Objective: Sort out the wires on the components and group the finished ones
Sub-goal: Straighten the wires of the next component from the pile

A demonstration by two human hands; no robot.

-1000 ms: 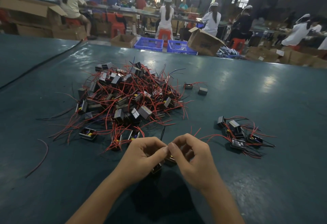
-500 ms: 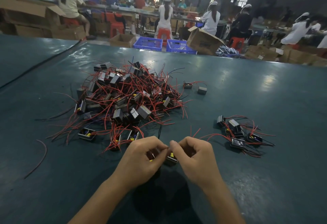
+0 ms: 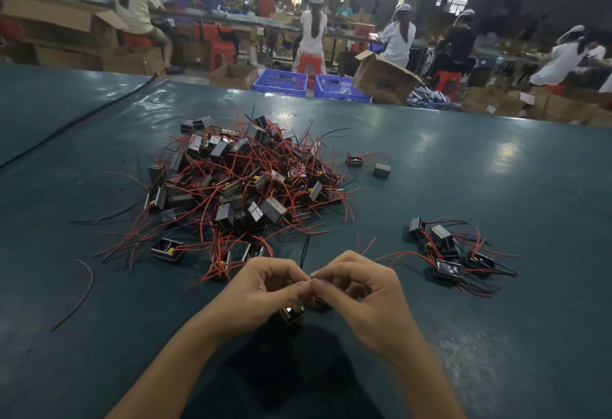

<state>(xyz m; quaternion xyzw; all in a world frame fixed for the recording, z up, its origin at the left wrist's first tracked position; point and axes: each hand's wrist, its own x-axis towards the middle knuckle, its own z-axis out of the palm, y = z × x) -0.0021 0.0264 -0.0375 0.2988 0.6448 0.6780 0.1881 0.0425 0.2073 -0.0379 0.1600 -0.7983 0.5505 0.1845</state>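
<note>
A big tangled pile of small black components with red and black wires (image 3: 245,183) lies in the middle of the green table (image 3: 496,186). A smaller group of components (image 3: 453,253) sits to the right. My left hand (image 3: 265,292) and right hand (image 3: 361,296) meet fingertip to fingertip near the table's front, pinching the wires of one component (image 3: 293,314) that hangs just below them, mostly hidden by my fingers. A black wire and red wire ends stick up behind my hands.
Two stray components (image 3: 367,165) lie right of the pile. A loose red wire (image 3: 79,292) curves at the left. Beyond the table's far edge stand blue crates (image 3: 281,82), cardboard boxes (image 3: 385,79) and several seated workers.
My hands stayed in place, fingers working the wires together. The component has shifted slightly under my left hand. The camera moved a little.
</note>
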